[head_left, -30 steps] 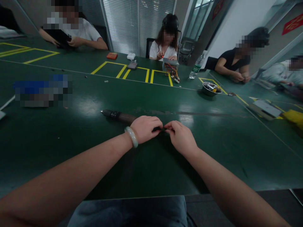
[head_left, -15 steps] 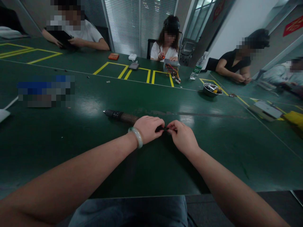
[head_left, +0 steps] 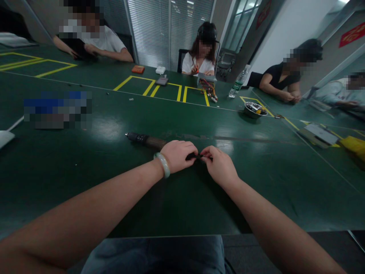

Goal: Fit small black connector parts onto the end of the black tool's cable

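Observation:
My left hand (head_left: 177, 155), with a pale bangle (head_left: 163, 166) at the wrist, is closed in a pinch around a small black piece (head_left: 191, 156). Just to its right, my right hand (head_left: 221, 165) is pinching a thin dark end that meets or touches this piece. Fingers cover most of it, so I cannot tell its kind. Behind the left hand lies a cylindrical tool (head_left: 146, 140) with a black collar, a brownish body and a metal tip pointing left. Its right end is hidden by the hand.
Across the green table (head_left: 171, 213) sit people. Farther off are a metal bowl (head_left: 254, 113) of small items, a water bottle (head_left: 238, 83), a grey box with wires (head_left: 207, 82) and an orange case (head_left: 138, 69). A yellow item (head_left: 353, 146) lies at the right, beside a flat tablet-like thing (head_left: 322, 133).
My hands stay pinched together in almost the same place. The whole view has shifted very slightly; nothing was taken up or let go.

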A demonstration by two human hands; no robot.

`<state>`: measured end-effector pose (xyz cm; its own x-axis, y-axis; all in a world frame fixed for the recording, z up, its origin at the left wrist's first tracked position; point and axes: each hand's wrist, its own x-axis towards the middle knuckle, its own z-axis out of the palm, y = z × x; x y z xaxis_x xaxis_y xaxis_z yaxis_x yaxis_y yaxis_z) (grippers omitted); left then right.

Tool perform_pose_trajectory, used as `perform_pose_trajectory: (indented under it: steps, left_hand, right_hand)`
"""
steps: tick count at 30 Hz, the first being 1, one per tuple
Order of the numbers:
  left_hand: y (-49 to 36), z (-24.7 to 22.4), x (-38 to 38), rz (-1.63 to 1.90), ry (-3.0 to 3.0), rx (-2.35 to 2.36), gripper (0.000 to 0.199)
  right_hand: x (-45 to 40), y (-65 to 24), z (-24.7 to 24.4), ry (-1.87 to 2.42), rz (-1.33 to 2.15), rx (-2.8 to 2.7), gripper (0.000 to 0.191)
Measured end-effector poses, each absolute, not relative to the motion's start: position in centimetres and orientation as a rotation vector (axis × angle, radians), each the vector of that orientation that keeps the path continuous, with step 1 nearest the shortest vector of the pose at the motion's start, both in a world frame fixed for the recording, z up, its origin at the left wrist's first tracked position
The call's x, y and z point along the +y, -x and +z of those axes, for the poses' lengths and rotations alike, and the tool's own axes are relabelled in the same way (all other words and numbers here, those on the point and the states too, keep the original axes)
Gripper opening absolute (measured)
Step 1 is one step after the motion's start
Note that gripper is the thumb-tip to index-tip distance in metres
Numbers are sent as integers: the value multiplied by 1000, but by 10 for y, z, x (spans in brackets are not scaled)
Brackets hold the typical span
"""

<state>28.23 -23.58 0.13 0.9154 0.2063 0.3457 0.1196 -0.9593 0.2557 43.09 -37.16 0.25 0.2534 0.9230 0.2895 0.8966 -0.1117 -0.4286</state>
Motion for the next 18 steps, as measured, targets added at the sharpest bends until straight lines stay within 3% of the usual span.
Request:
perform_pose_trajectory:
  steps: [18]
  left_hand:
    - [-283, 0, -232, 545, -2856, 128, 15]
  right_hand:
    - [-372, -432, 2, 1972, 343, -1416, 17]
